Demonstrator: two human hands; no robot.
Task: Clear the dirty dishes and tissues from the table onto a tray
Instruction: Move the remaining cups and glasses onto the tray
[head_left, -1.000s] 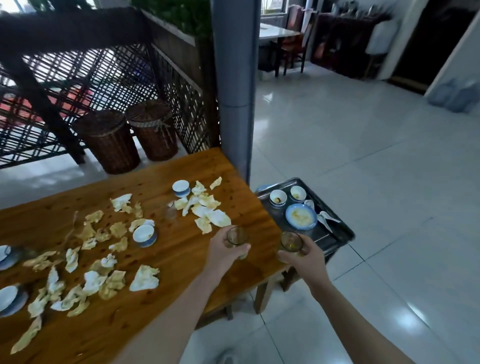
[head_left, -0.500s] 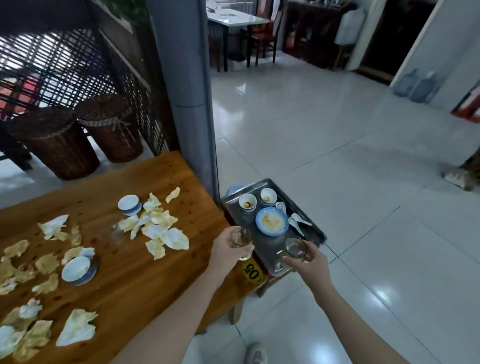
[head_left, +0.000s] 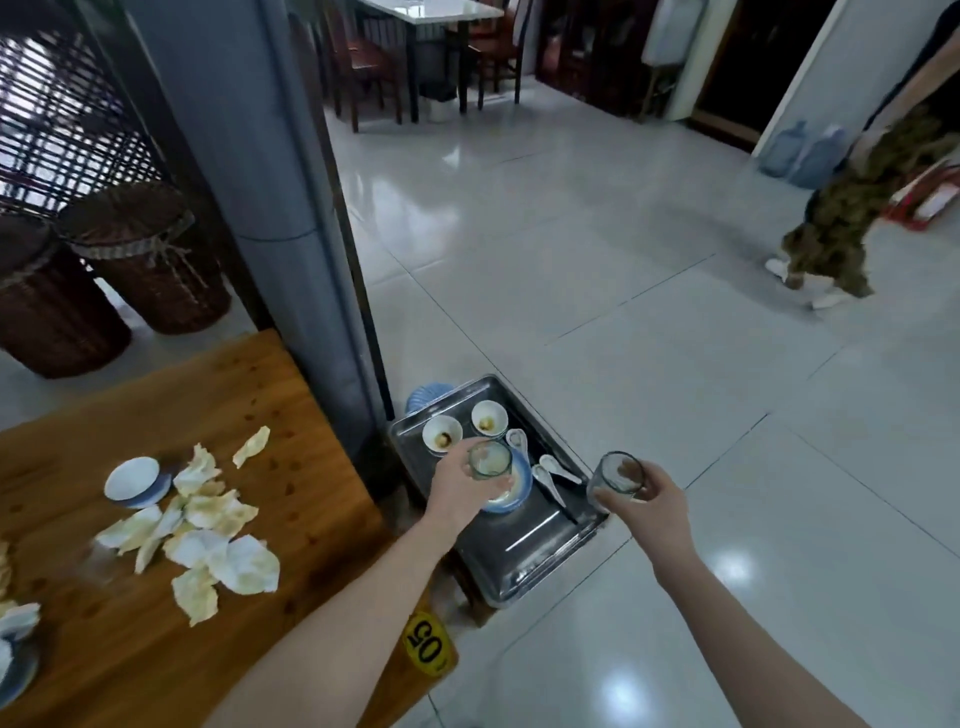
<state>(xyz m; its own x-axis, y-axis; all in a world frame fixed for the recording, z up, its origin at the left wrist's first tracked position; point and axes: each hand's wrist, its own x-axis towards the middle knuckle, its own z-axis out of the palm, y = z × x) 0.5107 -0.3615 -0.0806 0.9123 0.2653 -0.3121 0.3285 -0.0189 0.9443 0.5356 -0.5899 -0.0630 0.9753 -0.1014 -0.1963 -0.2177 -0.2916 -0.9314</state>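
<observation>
floor (head_left: 597, 249): glossy pale tile | pillar (head_left: 249, 171): grey | baskets (head_left: 150, 260): wicker

So the left hand (head_left: 457, 488) now has the left glass (head_left: 488, 460) off the table (head_left: 156, 649) and over the tray (head_left: 524, 561), with the blue bowl (head_left: 511, 501) right under its fingers. The right hand (head_left: 644, 499) swings the right glass (head_left: 615, 475) outward, so the tray edge is now just beside its fingers.

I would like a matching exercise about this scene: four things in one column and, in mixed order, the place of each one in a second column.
Things
1. crumpled tissues
2. white spoons
3. wicker baskets
4. glass above the blue bowl

Places
A. in the left hand
B. on the floor
C. on the wooden table
D. in the metal tray

Pairs: 1-C, 2-D, 3-B, 4-A
</observation>
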